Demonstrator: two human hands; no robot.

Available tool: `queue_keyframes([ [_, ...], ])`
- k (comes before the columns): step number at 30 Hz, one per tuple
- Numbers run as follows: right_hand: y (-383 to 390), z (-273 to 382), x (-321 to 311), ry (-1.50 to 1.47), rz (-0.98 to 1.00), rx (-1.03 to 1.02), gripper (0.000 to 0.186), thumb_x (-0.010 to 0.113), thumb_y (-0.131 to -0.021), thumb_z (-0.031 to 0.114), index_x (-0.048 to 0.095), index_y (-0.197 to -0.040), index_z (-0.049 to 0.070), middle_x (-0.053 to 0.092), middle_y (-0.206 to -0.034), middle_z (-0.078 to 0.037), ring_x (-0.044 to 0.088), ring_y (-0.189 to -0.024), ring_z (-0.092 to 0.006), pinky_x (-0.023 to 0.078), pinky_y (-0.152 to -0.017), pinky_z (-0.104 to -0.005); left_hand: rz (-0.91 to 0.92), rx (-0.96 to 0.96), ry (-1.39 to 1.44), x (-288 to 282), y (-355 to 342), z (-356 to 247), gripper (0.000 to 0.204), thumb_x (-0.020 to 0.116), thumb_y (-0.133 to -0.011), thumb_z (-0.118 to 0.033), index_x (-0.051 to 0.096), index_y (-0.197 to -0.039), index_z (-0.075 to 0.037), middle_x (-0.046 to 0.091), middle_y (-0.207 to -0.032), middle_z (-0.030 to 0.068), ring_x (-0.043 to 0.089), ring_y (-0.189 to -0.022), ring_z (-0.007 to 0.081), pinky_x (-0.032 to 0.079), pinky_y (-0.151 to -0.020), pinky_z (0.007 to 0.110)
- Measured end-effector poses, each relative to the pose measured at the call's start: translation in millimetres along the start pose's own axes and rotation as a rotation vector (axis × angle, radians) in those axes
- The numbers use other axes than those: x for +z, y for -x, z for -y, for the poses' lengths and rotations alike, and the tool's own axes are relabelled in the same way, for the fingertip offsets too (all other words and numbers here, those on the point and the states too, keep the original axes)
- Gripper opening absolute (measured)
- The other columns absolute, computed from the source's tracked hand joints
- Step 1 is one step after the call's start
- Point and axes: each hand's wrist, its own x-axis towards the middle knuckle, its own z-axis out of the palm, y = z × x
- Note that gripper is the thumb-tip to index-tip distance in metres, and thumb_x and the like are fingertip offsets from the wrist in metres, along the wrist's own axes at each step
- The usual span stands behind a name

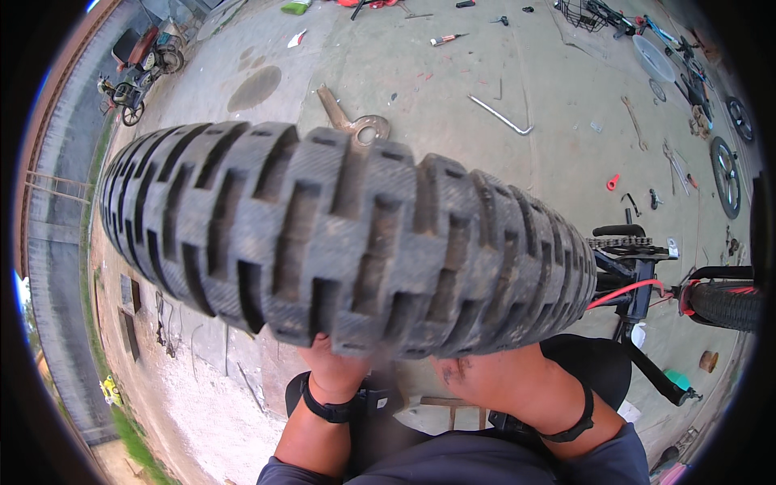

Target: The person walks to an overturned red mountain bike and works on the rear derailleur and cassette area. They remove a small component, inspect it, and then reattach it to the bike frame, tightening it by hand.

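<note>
Knobby tyre [356,242] above the floor [566,182] hides both grips: cannot tell.
Left hand [330,368] touches it, right hand [459,370] mostly behind; ringed plate [378,123] partly covered; motorbike [127,94] near floor's left edge.

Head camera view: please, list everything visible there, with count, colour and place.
Knobbly tyre: one, dark grey, across the middle
Bicycle frame part: one, black, right of the tyre
Cable: one, red, by the frame part
Second tyre: one, black, right edge
Loose wheels: at least two, dark, far right
Bent bar: one, silver, upper middle
Ring-ended piece: one, brown and grey, beyond the tyre
Spanner: one, rusty brown, upper right
Basin: one, whitish, upper right
Parked vehicle: at least one, red-brown and dark, upper left
Small pieces: several, mixed, scattered; many unidentifiable
Ground: one, grey, all around
Wristbands: two, black, one per arm
Left hand: one, bare, at the tyre's near edge
Right hand: one, bare, mostly hidden behind the tyre
</note>
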Motion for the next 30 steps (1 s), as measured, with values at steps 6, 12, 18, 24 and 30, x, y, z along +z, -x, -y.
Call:
queue_keyframes([
  [6, -16, 2, -7, 0.004, 0.045, 0.042, 0.026, 0.07, -0.084, 0.016, 0.072, -0.109, 0.011, 0.072, -0.102, -0.012, 0.067, -0.093, -0.036, 0.051, -0.088, -0.0453, -0.12, -0.063, 0.216, 7, -9, -15, 0.024, 0.069, -0.084, 0.006, 0.067, -0.107, 0.001, 0.071, -0.096, 0.005, 0.064, -0.082, 0.0107, 0.05, -0.075, 0.026],
  [12, -28, 7, 1, -0.086, -0.127, 0.1, 0.027, 0.072, -0.087, 0.025, 0.073, -0.109, 0.01, 0.073, -0.1, -0.011, 0.068, -0.091, -0.0361, 0.052, -0.085, -0.0449, -0.157, -0.139, 0.234, 16, -14, -11, 0.015, 0.073, -0.082, 0.001, 0.063, -0.092, 0.001, 0.063, -0.079, 0.0039, 0.055, -0.069, 0.0099, 0.045, -0.064, 0.024],
  [18, -32, 13, 13, 0.052, -0.248, 0.089, 0.026, 0.072, -0.084, 0.025, 0.074, -0.107, 0.013, 0.072, -0.095, -0.009, 0.067, -0.086, -0.0355, 0.051, -0.082, -0.0439, -0.17, -0.124, 0.211, 18, -9, -3, 0.013, 0.073, -0.084, 0.001, 0.063, -0.092, 0.0, 0.061, -0.074, 0.0035, 0.051, -0.063, 0.01, 0.044, -0.059, 0.025],
  [24, -34, 17, 19, 0.01, -0.274, 0.133, 0.023, 0.071, -0.081, 0.02, 0.074, -0.102, 0.013, 0.07, -0.087, -0.008, 0.065, -0.08, -0.0347, 0.05, -0.076, -0.0447, -0.162, -0.103, 0.235, 17, -13, -9, 0.015, 0.074, -0.086, 0.0, 0.063, -0.096, 0.0, 0.06, -0.068, 0.001, 0.051, -0.061, 0.0073, 0.044, -0.059, 0.023],
  [30, -34, 24, 24, 0.063, -0.268, 0.138, 0.007, 0.07, -0.081, 0.015, 0.068, -0.087, 0.011, 0.064, -0.074, -0.008, 0.06, -0.069, -0.0359, 0.047, -0.068, -0.0471, -0.128, -0.117, 0.269, 14, -16, -18, 0.016, 0.073, -0.089, 0.0, 0.064, -0.101, -0.001, 0.061, -0.068, -0.0001, 0.05, -0.061, 0.0055, 0.043, -0.059, 0.022],
])
